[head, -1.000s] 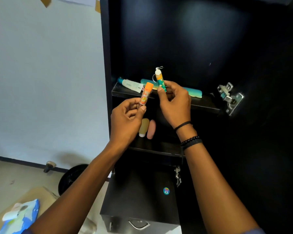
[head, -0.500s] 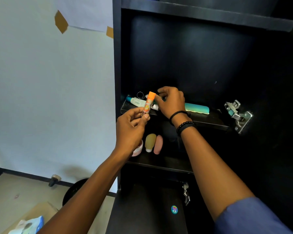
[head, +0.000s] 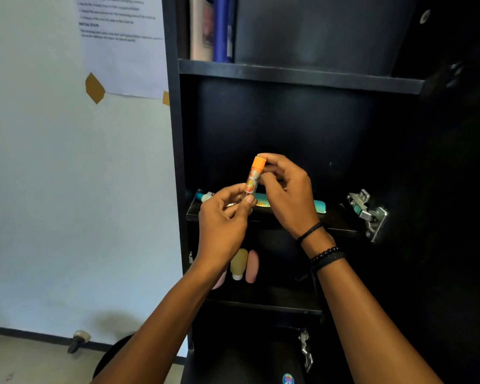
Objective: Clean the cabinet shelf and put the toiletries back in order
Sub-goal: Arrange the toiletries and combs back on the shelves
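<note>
A small tube with an orange cap (head: 253, 177) stands nearly upright in front of the black cabinet's middle shelf (head: 336, 218). My left hand (head: 223, 225) pinches its lower end between thumb and fingers. My right hand (head: 287, 194) holds its upper part, fingertips on the cap and side. On the shelf behind lie a teal comb (head: 315, 206) and a white tube with a teal cap (head: 205, 195), both partly hidden by my hands.
On the shelf below lie a yellowish bottle (head: 239, 263) and a pink bottle (head: 252, 266). Tall bottles (head: 214, 29) stand on the top shelf. A metal hinge (head: 367, 213) juts out at the right. A paper sheet (head: 122, 45) is taped on the wall.
My right hand set the green-and-white tube down on the shelf, then came back up to take the top of the orange-capped tube. The view tilted upward.
</note>
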Demonstrator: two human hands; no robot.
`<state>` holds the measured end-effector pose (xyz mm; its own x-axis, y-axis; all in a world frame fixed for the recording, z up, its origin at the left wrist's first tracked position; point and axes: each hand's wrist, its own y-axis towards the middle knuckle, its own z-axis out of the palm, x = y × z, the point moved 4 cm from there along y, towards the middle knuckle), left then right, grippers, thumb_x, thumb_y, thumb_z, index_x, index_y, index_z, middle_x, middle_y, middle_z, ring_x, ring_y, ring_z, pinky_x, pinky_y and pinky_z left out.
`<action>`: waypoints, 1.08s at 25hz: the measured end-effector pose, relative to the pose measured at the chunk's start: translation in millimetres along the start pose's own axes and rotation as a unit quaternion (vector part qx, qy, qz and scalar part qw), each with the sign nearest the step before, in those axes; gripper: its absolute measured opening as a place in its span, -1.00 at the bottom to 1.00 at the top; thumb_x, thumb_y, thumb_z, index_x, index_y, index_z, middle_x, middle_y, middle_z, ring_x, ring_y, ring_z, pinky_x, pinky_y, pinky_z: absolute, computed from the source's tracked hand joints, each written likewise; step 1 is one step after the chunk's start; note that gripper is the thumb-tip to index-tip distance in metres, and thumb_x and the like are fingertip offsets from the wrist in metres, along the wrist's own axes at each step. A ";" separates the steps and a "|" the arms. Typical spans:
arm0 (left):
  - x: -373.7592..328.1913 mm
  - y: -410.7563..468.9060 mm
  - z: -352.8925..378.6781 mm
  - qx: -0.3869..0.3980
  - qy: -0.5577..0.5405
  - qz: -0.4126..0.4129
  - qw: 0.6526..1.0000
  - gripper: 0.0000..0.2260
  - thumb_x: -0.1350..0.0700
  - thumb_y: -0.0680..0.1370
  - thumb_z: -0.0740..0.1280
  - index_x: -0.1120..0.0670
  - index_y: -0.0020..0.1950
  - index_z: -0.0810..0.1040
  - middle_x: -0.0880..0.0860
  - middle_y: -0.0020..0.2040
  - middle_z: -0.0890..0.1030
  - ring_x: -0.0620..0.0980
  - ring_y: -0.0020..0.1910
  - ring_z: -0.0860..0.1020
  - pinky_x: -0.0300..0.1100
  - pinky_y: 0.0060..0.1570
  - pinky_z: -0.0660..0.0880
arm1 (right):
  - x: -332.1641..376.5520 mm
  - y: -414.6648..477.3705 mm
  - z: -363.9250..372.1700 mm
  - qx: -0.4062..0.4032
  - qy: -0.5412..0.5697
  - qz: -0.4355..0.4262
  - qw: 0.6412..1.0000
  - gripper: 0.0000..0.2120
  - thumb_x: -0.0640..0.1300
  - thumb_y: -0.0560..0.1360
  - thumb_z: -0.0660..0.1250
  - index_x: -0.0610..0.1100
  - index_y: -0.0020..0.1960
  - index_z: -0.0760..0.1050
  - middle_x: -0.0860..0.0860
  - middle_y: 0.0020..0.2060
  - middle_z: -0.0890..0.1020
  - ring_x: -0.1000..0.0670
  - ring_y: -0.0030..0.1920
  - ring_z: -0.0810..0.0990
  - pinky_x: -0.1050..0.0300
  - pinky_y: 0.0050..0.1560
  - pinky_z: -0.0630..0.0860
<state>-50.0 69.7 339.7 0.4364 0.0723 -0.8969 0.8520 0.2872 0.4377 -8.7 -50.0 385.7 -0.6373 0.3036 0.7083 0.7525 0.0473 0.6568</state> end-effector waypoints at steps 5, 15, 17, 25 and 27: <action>-52.8 7.2 15.2 0.026 -0.033 0.068 0.997 -0.78 0.24 0.54 0.33 0.07 0.16 0.59 -0.08 -0.03 0.67 -0.21 -0.02 0.64 -0.35 -0.04 0.57 | 41.3 9.8 -27.3 -0.016 0.054 -0.028 0.998 -0.71 -0.16 0.46 0.41 -0.08 0.17 0.53 0.00 -0.10 0.69 0.04 -0.07 0.67 0.04 -0.03 0.63; -145.5 91.7 -0.9 -0.129 0.199 0.333 0.913 -0.60 0.04 0.48 0.35 0.01 0.32 0.46 -0.01 0.28 0.43 -0.08 0.30 0.38 -0.13 0.31 0.37 | 104.0 89.6 -63.4 -0.104 0.067 -0.082 0.989 -0.71 -0.23 0.43 0.44 -0.12 0.13 0.53 -0.02 -0.14 0.68 0.07 -0.16 0.66 0.35 -0.12 0.56; -156.8 118.2 -5.8 -0.151 0.288 0.352 0.878 -0.57 0.06 0.52 0.30 0.00 0.38 0.39 0.01 0.41 0.35 0.03 0.43 0.26 0.03 0.41 0.26 | 111.3 110.3 -59.3 -0.108 0.052 -0.087 0.989 -0.77 -0.24 0.43 0.43 -0.14 0.07 0.54 -0.02 -0.17 0.67 0.08 -0.19 0.65 0.36 -0.13 0.56; -140.7 157.2 -6.3 -0.135 0.558 0.332 0.749 -0.43 -0.09 0.53 -0.16 -0.01 0.48 0.28 0.03 0.54 0.17 0.09 0.55 -0.03 0.13 0.46 -0.32 | 105.3 180.4 -33.0 -0.097 -0.133 -0.046 0.985 -0.77 -0.17 0.41 0.42 -0.15 0.06 0.58 -0.07 -0.17 0.69 -0.03 -0.11 0.64 0.18 -0.01 0.52; -139.8 158.4 -6.4 -0.142 0.554 0.325 0.754 -0.46 -0.07 0.54 -0.14 -0.02 0.50 0.24 0.03 0.55 0.14 0.08 0.55 -0.05 0.10 0.44 -0.36 | 103.9 190.3 -28.9 -0.090 -0.163 -0.039 0.982 -0.82 -0.16 0.40 0.42 -0.13 0.00 0.60 -0.07 -0.21 0.68 -0.06 -0.08 0.64 0.18 -0.03 0.50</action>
<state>22.1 111.1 534.0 0.0921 0.9932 -0.0718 0.3983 0.0293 0.9168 63.6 -37.0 591.7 -0.5832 0.5950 0.5530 0.6428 -0.0782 0.7620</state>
